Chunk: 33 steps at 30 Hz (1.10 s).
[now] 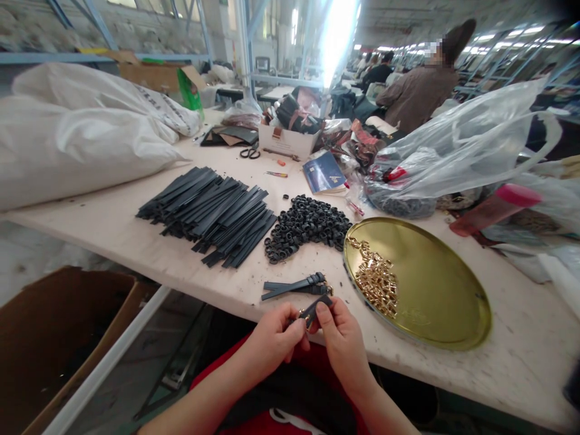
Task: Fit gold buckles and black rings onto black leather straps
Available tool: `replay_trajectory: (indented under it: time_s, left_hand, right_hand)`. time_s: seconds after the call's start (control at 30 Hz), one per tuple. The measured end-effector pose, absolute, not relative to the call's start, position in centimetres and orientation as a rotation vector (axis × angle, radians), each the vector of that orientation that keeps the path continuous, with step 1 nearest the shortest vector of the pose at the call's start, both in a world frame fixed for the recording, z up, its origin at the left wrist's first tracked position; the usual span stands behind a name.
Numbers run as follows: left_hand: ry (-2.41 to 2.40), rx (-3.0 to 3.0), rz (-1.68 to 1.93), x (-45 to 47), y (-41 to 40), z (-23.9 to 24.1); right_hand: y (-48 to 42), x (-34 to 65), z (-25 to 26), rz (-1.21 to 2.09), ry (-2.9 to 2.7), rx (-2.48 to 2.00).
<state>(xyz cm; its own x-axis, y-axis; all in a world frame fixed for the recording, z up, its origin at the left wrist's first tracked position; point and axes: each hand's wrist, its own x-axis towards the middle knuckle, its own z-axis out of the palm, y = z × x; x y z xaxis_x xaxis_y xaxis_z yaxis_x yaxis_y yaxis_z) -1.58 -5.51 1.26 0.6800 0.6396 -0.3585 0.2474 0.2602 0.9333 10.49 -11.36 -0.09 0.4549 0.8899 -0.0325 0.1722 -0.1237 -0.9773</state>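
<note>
Between my two hands, at the table's front edge, is a dark leather strap (316, 308) with a small gold buckle (307, 319) on it. My left hand (281, 332) pinches it at the buckle, and the fingers of my right hand (339, 329) close on its other end. Just beyond my hands lie a few straps with buckles fitted (290, 285). A heap of plain dark straps (212, 211) spreads to the left. Beside it sits a pile of small dark loops (310, 223). Loose gold buckles (376, 281) lie in a round gold tray (435, 284) on the right.
Scissors (250, 152), a blue booklet (324, 173) and a white box (287, 142) stand farther back. A large white sack (81, 133) covers the left end. Plastic bags (453, 151) and a pink-capped bottle (496, 208) are at right. A cardboard box (58, 338) stands below left. Another person (417, 90) is behind.
</note>
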Motion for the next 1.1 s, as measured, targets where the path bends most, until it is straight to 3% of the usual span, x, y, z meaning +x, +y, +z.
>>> replay_trajectory:
  time_s: [0.2, 0.43, 0.63, 0.7, 0.77, 0.83, 1.1]
  left_hand:
    - [0.894, 1.354, 0.316, -1.7, -6.0, 1.1]
    - [0.833, 1.455, 0.23, -2.3, -5.6, 1.8]
    - [0.904, 1.499, 0.343, -1.6, -3.3, 2.0]
    - [0.88, 1.573, 0.315, -1.4, -2.6, 1.8]
    - [0.892, 1.624, 0.3, -1.3, -1.8, 1.5]
    - [0.924, 1.624, 0.323, -1.0, -1.1, 1.1]
    - [0.982, 1.536, 0.323, -0.7, 1.0, 0.3]
  right_hand:
    - [-12.2, 11.2, -0.5, 0.603, -1.221, -1.618]
    - [-12.1, 10.9, 0.0, 1.212, -0.859, -1.351]
    - [-9.2, 13.0, 0.7, 1.184, -1.156, -1.332]
    - [-6.8, 15.6, 0.4, 1.022, -1.316, -1.549]
    - [-3.8, 18.5, -0.2, 0.552, -1.429, -1.941]
    - [-0.9, 20.9, -0.9, 0.328, -1.43, -2.104]
    - [1.6, 21.8, -3.2, 0.25, -1.511, -2.26]
